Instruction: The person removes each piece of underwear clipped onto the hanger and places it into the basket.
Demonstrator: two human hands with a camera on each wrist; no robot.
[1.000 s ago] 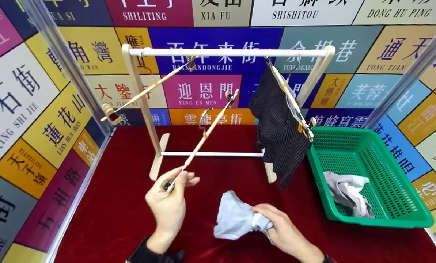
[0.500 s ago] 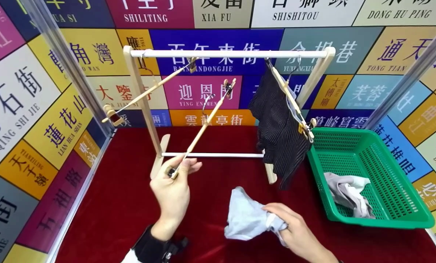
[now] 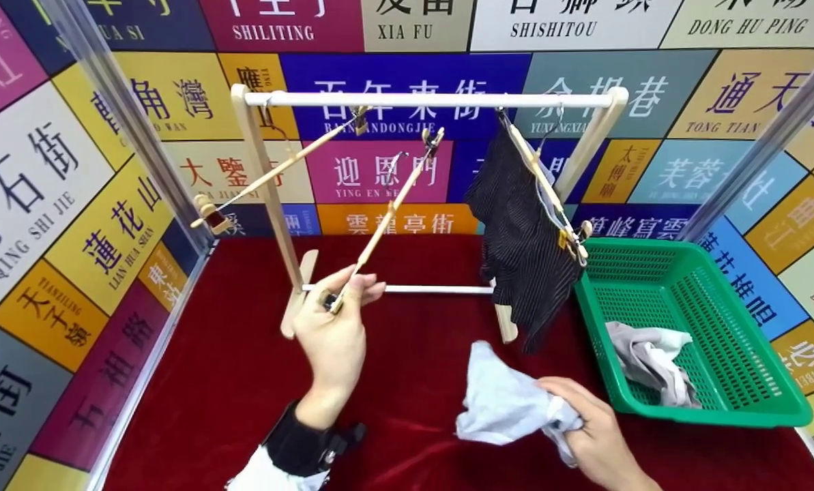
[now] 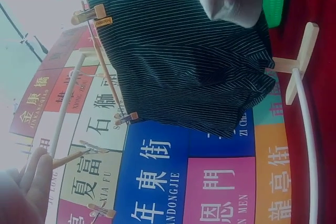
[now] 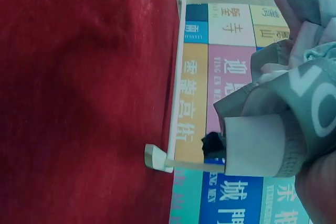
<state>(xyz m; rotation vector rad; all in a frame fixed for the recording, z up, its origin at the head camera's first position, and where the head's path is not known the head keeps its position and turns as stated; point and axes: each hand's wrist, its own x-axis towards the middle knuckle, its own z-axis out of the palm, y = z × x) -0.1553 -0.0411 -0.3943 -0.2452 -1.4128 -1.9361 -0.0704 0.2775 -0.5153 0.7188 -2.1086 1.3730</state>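
Observation:
My left hand pinches one end of a wooden clip hanger beside its clip. The hanger slants up and away, below the rack's top bar, with no garment on it. My right hand grips a crumpled light grey garment above the red cloth, its free part spreading to the left. White lettering marks a grey part of that garment in the right wrist view. Black pinstriped shorts hang by clips from another hanger on the rack; the left wrist view shows the shorts broadside.
Another wooden hanger, without clothing, hangs at the rack's left end. At the right, a green basket contains a grey and white garment. Red cloth covers the table. Printed panels stand behind and at both sides.
My left hand has risen and shifted right, carrying the hanger closer to the top bar. My right hand has moved right with the light grey garment.

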